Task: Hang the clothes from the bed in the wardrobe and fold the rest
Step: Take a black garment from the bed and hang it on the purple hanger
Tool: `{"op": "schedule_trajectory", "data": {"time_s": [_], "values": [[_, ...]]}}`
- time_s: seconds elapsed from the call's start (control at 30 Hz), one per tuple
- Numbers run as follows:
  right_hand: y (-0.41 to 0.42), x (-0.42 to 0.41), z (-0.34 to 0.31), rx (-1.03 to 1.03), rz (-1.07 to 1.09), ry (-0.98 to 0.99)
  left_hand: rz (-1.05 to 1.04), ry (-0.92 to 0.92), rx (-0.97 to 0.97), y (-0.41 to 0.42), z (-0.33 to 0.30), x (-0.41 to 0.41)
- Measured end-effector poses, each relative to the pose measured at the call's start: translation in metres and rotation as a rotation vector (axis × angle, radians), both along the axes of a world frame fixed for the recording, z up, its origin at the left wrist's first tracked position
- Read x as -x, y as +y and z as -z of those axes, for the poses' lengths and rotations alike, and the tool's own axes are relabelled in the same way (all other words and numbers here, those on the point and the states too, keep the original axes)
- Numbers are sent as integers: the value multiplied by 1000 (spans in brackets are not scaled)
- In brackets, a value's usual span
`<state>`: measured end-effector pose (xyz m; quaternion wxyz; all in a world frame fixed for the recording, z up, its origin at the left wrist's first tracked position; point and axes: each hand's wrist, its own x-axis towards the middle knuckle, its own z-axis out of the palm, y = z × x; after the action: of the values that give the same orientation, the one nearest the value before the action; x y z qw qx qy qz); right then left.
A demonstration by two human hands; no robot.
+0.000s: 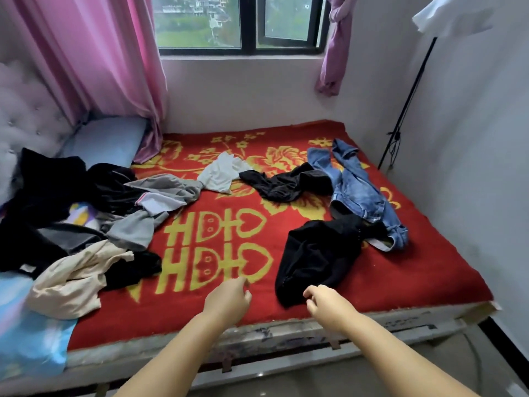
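Note:
Clothes lie scattered on a bed with a red and yellow blanket. A black garment lies crumpled near the front edge, right of centre. Blue jeans stretch along the right side. Another black piece and a white piece lie in the middle at the back. A heap of black, grey and cream clothes covers the left. My left hand hovers over the blanket with loosely curled fingers, holding nothing. My right hand is at the near edge of the black garment, fingers curled, not clearly gripping it.
A window with pink curtains is behind the bed. A white wall closes the right side, with a black stand leaning there. A blue pillow and padded headboard are at the left. Floor lies in front of the bed frame.

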<state>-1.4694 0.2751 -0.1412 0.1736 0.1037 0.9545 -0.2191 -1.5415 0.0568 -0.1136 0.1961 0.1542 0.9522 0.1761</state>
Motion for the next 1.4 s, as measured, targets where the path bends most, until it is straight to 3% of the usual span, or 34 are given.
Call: {"op": "schedule_trajectory", "data": {"time_s": [0.5,0.87,1.0,1.13,1.3,1.4], "values": [[85,198,56,11,-51,-128,-22,-133,81,80,58,181],[173,392,160,-81,-180,-178,-64,-142,169,172,191,329],[197,466,203,-253,-205,-57,-42,18,221,185,262,376],[213,532,240,-385,-263,106,-6,-33,234,178,342,389],[228,588,278,-606,-277,52,-24,211,141,167,388,365],[235,610,294,-638,-254,-34,-24,316,99,167,395,365]]}}
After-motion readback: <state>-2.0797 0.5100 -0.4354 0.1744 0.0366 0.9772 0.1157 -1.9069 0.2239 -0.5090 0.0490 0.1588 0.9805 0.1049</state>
